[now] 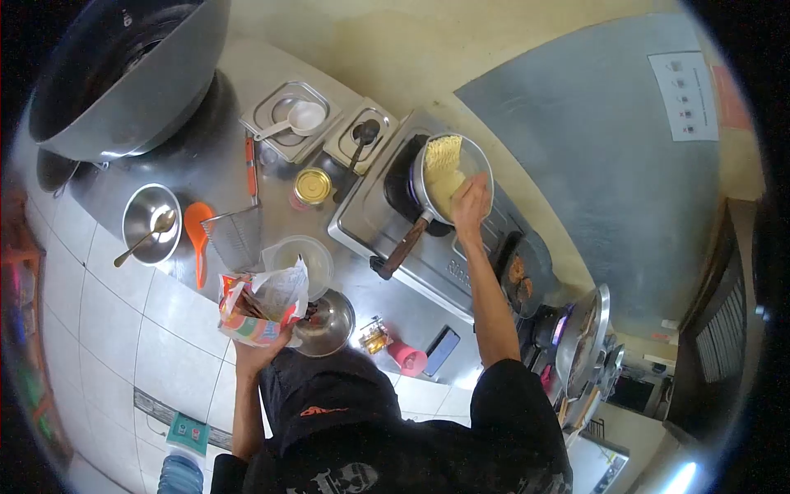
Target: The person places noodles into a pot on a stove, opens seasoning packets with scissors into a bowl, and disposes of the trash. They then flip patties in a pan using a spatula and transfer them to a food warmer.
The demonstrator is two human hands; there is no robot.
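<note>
My left hand grips a torn-open, brightly printed plastic packet, with darker contents showing at its mouth. Over the saucepan on the stove, my right hand has its fingers curled together at the right side of the rim. What those fingers hold, if anything, is hidden. Inside the pan lies a block of dry noodles, with a smoother pale yellow patch below it. The pan's wooden handle points toward me. Below the packet stand a steel bowl and a clear plastic bowl.
At left are a large dark pot, a steel bowl with a spoon, an orange spatula and a wire strainer. A gold-lidded jar sits near the stove. A pink cup and phone lie near the edge.
</note>
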